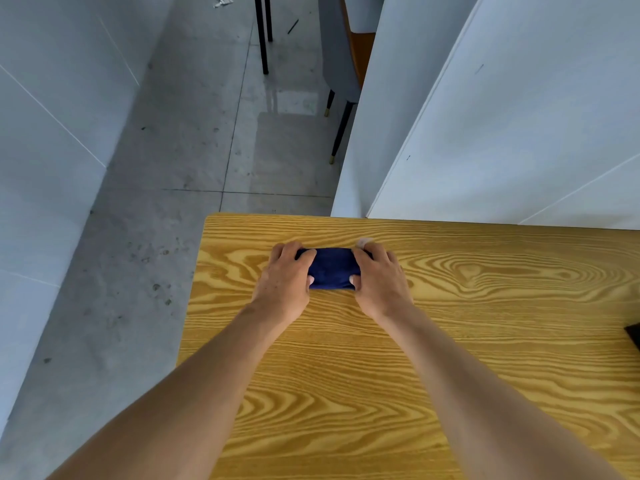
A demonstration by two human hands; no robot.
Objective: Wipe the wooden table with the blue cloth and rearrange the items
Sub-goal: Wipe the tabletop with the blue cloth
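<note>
Step in hand: the blue cloth (331, 268) lies folded into a compact pad on the desk (450, 341), and both hands press on its ends; by my judgement this is either the last fold or the start of a wiping stroke.
Left grip: the left hand (285, 273) is clamped on the cloth's left end, fingers curled over the far edge and thumb tucked against the near edge.
Right grip: the right hand (379, 277) is clamped on the right end in the same way, thumb at the near edge, fingers over the far corner.
Cloth position: directly between the two grips, touching both, flat on the desk near its far left corner.
Long axis: it runs left to right, from one grip to the other, roughly parallel to the desk's far edge; the short sides sit under the hands.
Doing it well: keep the pad flat and pressed evenly from both ends so it does not unroll; stroke across the short axis, towards the body, so the full length sweeps the wood.
Watch for: a small pale scrap (364, 242) just beyond the right grip's fingertips; what it is I cannot tell.
Other items: only a dark object (633, 336) shows, well to the right of the right grip at the picture's edge.
</note>
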